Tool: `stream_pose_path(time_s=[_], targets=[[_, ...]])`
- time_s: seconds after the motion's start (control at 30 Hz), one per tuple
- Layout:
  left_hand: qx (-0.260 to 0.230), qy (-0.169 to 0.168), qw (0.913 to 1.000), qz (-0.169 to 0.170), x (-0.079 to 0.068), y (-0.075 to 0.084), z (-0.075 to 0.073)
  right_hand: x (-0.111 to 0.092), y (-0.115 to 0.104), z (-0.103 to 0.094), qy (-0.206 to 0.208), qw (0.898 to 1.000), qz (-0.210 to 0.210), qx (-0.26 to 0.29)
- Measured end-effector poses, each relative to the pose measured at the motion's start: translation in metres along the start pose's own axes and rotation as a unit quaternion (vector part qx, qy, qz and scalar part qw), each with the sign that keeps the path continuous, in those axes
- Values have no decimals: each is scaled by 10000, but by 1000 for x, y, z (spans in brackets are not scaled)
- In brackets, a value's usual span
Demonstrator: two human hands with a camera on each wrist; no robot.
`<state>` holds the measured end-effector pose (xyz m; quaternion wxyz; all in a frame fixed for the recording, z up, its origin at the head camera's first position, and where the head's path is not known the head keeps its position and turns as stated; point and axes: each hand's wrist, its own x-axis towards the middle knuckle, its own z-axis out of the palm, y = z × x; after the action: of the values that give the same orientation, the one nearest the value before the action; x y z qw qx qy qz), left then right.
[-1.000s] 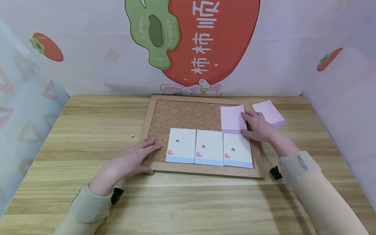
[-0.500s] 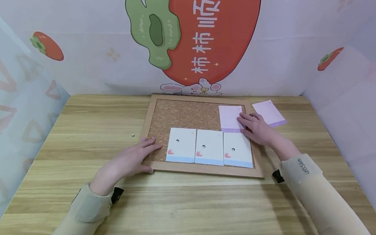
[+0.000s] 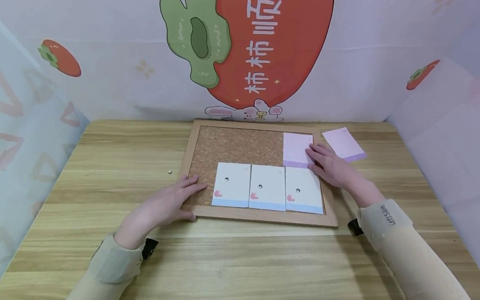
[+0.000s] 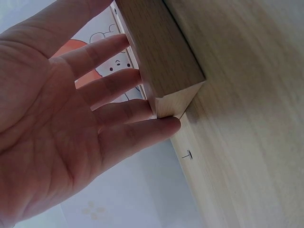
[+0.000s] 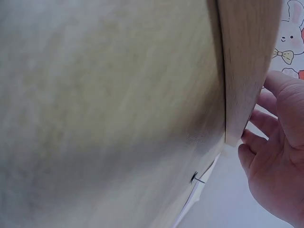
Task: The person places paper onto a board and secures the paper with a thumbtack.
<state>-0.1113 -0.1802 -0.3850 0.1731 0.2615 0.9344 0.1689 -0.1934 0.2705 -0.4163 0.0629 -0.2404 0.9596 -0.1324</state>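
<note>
A wood-framed cork board [image 3: 239, 143] lies on the table. My left hand [image 3: 166, 202] rests over its near left corner, fingers fairly straight, the thumb by the front edge; in the left wrist view those fingers [image 4: 116, 88] lie across the wooden frame [image 4: 164, 52]. With its fingertips, my right hand [image 3: 331, 165] touches the right side of a pink note card [image 3: 296, 147] at the board's far right. Below that card, white note cards [image 3: 267, 187] with blue bottom bands form a row, a silver thumbtack [image 3: 260, 186] in each. The right wrist view shows the right fingers loosely bent at the frame [image 5: 244, 71].
A second pink note card [image 3: 342, 143] lies on the table [image 3: 239, 269] right of the board. A loose thumbtack [image 3: 170, 172] sits left of the board, and another tack [image 5: 194, 177] shows in the right wrist view. A patterned backdrop [image 3: 137, 96] rises behind.
The pink card at my right fingers shifts slightly left, then back right and a little farther up the board. My right hand moves slightly with it; the left stays put.
</note>
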Motion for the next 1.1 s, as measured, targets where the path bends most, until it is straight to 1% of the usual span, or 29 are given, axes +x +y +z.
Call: stream_pose_path(time_s=[0.2,0.5,0.77,0.93,1.1], targets=[[32,12,10000,8,0,0,1,1,2,2,-86,9999,51,64],[44,-2,10000,5,0,-2,2,3,3,1,-21,10000,-31,62],[30,-42,10000,-52,1,-3,2,5,0,-1,-264,9995,157,58],[69,-37,10000,-11,1,-3,1,7,-1,-4,-374,9988,282,125],[-137,-154,9998,33,1,-6,-3,7,-1,-7,-448,9984,285,190]])
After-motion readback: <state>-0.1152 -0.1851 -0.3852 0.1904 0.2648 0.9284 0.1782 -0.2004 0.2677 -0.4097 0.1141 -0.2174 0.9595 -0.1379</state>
